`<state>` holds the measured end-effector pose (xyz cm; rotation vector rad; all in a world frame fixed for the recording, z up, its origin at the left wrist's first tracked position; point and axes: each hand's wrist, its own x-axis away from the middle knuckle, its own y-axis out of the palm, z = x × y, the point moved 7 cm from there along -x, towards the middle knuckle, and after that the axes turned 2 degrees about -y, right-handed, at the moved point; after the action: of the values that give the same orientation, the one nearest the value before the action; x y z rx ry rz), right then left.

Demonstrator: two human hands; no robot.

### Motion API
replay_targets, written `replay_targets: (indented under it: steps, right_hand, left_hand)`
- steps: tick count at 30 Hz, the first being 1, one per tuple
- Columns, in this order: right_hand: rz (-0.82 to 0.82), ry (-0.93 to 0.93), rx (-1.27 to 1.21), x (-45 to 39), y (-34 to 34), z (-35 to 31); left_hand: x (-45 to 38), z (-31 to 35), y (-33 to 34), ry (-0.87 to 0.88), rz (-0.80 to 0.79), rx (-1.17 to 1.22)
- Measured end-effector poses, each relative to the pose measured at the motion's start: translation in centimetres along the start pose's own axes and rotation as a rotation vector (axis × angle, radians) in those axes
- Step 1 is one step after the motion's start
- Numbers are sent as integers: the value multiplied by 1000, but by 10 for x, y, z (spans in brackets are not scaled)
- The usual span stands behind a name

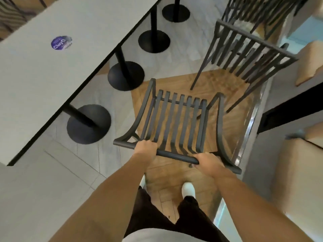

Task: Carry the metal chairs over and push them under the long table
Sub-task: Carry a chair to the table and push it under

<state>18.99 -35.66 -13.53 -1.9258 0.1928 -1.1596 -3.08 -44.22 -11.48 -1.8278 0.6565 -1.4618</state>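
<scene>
A dark metal slatted chair stands in front of me on the wooden floor patch. My left hand and my right hand both grip its top back rail. The long pale table runs diagonally along the left, its black edge facing the chair, a gap of floor between them. A second metal chair stands further ahead to the right, and the slats of another chair show beyond it at the top.
Several black round pedestal bases carry the table, lined up under its edge. A purple sticker lies on the tabletop. Beige padded seats and a dark table edge stand at the right. My white shoes are below the chair.
</scene>
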Motion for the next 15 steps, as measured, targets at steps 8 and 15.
replay_targets:
  steps: [8,15]
  right_hand:
    - [-106,-165,215,13,10,15]
    - [-143,-222,341,26,19,19]
  left_hand:
    - [50,42,33,-197,25,107]
    - [92,72,68,-323,29,265]
